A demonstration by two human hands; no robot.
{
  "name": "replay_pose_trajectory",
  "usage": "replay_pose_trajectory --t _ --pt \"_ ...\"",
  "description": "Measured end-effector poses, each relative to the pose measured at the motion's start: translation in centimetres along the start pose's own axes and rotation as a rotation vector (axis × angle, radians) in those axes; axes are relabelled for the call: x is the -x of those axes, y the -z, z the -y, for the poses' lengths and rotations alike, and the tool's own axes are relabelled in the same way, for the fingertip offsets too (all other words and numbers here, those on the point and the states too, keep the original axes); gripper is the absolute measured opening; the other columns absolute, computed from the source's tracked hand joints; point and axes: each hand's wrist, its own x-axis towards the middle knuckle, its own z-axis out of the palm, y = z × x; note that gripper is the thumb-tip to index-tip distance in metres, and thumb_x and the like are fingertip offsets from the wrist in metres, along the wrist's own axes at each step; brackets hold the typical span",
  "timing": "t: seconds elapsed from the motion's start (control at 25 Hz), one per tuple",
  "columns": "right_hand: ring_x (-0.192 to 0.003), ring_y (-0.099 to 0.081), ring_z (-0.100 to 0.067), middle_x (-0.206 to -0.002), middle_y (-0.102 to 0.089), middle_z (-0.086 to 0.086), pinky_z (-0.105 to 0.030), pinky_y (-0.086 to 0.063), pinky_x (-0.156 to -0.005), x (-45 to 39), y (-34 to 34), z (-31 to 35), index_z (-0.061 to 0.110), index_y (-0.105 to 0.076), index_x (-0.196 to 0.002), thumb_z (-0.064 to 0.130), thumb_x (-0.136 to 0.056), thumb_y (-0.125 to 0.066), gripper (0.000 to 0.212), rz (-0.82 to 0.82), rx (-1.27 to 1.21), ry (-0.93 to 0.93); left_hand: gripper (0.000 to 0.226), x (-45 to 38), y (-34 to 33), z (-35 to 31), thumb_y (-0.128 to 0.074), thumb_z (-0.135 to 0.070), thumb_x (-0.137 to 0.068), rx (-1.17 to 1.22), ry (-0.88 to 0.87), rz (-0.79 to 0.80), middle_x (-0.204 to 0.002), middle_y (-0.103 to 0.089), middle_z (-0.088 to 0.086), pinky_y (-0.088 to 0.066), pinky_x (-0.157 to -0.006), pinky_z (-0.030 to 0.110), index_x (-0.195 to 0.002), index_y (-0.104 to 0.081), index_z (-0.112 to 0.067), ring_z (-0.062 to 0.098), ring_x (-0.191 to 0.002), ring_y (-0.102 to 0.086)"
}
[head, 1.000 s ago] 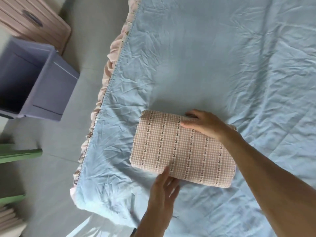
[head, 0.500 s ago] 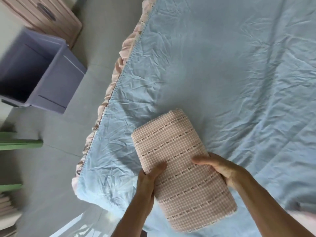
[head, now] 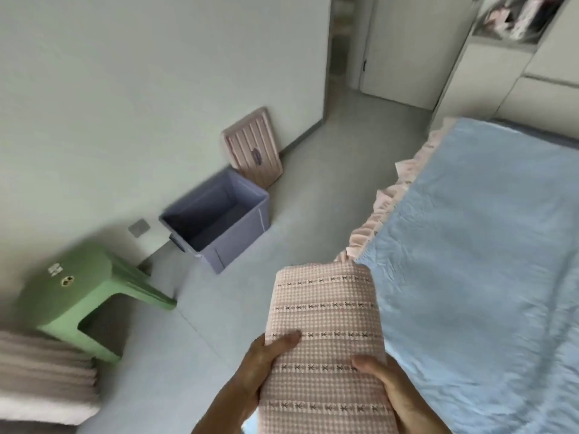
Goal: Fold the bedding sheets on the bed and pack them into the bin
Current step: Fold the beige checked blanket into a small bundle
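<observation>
I hold a folded pink checked sheet [head: 326, 333] in both hands, lifted off the bed and out over the floor beside it. My left hand [head: 260, 368] grips its left edge with the thumb on top. My right hand [head: 391, 389] grips the right edge the same way. The purple bin [head: 247, 223] stands open on the floor by the wall, ahead and to the left of the sheet; no contents show inside. A light blue cover [head: 479, 245] with a pink ruffled edge lies spread over the bed on the right.
A pink ribbed lid [head: 253, 148] leans on the wall behind the bin. A green plastic stool [head: 78, 292] stands at left, with a stack of folded brownish cloth [head: 40, 380] at the lower left. A doorway [head: 344, 42] and white cabinets [head: 539, 79] are at the back.
Both hands have picked the folded sheet up off the bed. My view has swung left, from looking down at the bed to looking across the floor at the bin.
</observation>
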Motion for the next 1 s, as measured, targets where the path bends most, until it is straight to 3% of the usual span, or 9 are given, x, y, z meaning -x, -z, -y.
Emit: replay_pose_trajectory --t 0.08,0.16,0.24,0.4,0.52,0.64,0.72,0.84,1.0 --pt "-0.101 -0.066 -0.046 -0.111 -0.068 -0.029 -0.057 -0.052 -0.091 -2.8 -5.2 1.7 -0.002 -0.061 -0.121 0.023 -0.046 -0.090 0.084 -0.057 0.086 0.083 0.056 0.5 3.5 -4.2 -0.078 -0.034 -0.070 -0.021 -0.029 -0.011 -0.111 -0.072 0.013 -0.056 -0.089 0.043 -0.117 -0.065 -0.007 0.032 -0.102 -0.070" --pt "-0.091 -0.072 -0.033 -0.098 -0.074 -0.019 -0.047 -0.058 -0.079 -6.8 -10.6 2.8 -0.003 -0.064 -0.114 0.014 -0.055 -0.091 0.067 -0.166 0.176 0.201 0.059 -0.5 8.8 -7.8 -0.079 -0.043 -0.070 -0.056 -0.053 -0.062 -0.110 -0.074 0.006 -0.054 -0.093 0.042 -0.118 -0.065 -0.012 0.026 -0.101 -0.071" --pt "-0.082 -0.074 -0.029 -0.089 -0.076 -0.014 -0.039 -0.059 -0.069 -12.0 -15.8 3.4 0.000 -0.067 -0.104 0.001 -0.057 -0.084 0.050 -0.251 0.167 0.197 0.053 -2.7 14.8 -11.2 -0.078 -0.048 -0.074 -0.071 -0.052 -0.116 -0.108 -0.074 -0.002 -0.055 -0.089 0.036 -0.117 -0.066 -0.019 0.019 -0.098 -0.072" --pt "-0.100 -0.069 -0.041 -0.108 -0.073 -0.017 -0.056 -0.050 -0.096 -22.8 -24.6 3.2 0.009 -0.068 -0.114 0.027 -0.032 -0.090 0.086 -0.313 0.073 0.017 0.031 -6.6 25.1 -17.9 -0.061 -0.049 -0.090 -0.166 -0.101 -0.280 -0.112 -0.066 -0.014 -0.048 -0.073 0.019 -0.117 -0.060 -0.034 0.009 -0.096 -0.065" --pt "-0.097 -0.070 -0.037 -0.104 -0.075 -0.010 -0.054 -0.052 -0.093 -30.5 -29.6 4.3 0.016 -0.069 -0.112 0.038 -0.027 -0.090 0.090 -0.405 0.141 -0.003 0.020 -9.7 31.7 -21.7 -0.054 -0.030 -0.099 -0.258 -0.166 -0.438 -0.116 -0.063 -0.008 -0.045 -0.076 0.013 -0.118 -0.059 -0.031 0.012 -0.100 -0.062" --pt "-0.092 -0.070 -0.032 -0.100 -0.075 -0.005 -0.047 -0.057 -0.082 -36.5 -32.0 7.4 0.017 -0.070 -0.104 0.033 -0.040 -0.087 0.069 -0.443 0.216 0.010 0.017 -13.4 34.8 -23.7 -0.056 -0.017 -0.097 -0.402 -0.213 -0.496 -0.110 -0.066 -0.005 -0.048 -0.065 0.006 -0.109 -0.061 -0.029 0.013 -0.093 -0.066" --pt "-0.091 -0.069 -0.029 -0.101 -0.074 -0.004 -0.040 -0.056 -0.076 -40.6 -32.6 9.6 0.018 -0.068 -0.104 0.022 -0.057 -0.086 0.051 -0.430 0.251 0.027 0.018 -16.9 36.0 -25.2 -0.059 -0.017 -0.096 -0.509 -0.207 -0.498 -0.109 -0.066 -0.008 -0.050 -0.068 0.006 -0.106 -0.062 -0.032 0.010 -0.091 -0.067" --pt "-0.091 -0.070 -0.028 -0.101 -0.073 -0.003 -0.045 -0.058 -0.079 -47.4 -31.6 13.2 0.020 -0.067 -0.105 0.029 -0.051 -0.083 0.057 -0.436 0.319 -0.003 0.019 -22.4 36.9 -27.9 -0.059 -0.018 -0.095 -0.611 -0.118 -0.489 -0.109 -0.066 -0.011 -0.052 -0.076 0.009 -0.106 -0.063 -0.034 0.007 -0.088 -0.067" --pt "-0.090 -0.071 -0.028 -0.100 -0.074 -0.004 -0.045 -0.059 -0.077 -58.9 -30.9 20.6 0.021 -0.067 -0.104 0.026 -0.051 -0.083 0.056 -0.354 0.394 -0.060 0.020 -32.0 38.0 -34.1 -0.055 -0.015 -0.097 -0.524 -0.058 -0.562 -0.103 -0.065 -0.011 -0.049 -0.072 0.008 -0.100 -0.062 -0.034 0.008 -0.087 -0.066"
